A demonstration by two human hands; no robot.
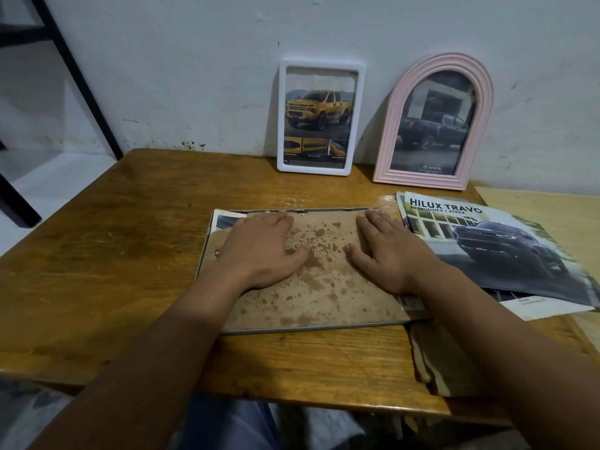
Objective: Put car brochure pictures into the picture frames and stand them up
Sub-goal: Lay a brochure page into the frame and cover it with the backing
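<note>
Item: third picture frame (311,328), face down at centre of the bench (113,228), stained backing board (321,271) uppermost. Left hand (259,251) and right hand (386,254): grip open on both, flat fingers pressing the board.

Risk: uneven pressure may crease the brochure picture (224,221) peeking out at upper left.

Surroundings: white frame (319,116) and pink arched frame (433,121) stand filled at the wall; Hilux brochure (487,251) lies right, crowding that edge.

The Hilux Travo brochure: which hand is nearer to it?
Right. The right hand lies flat just beside the Hilux Travo brochure; the left hand presses the backing board farther away.
</note>
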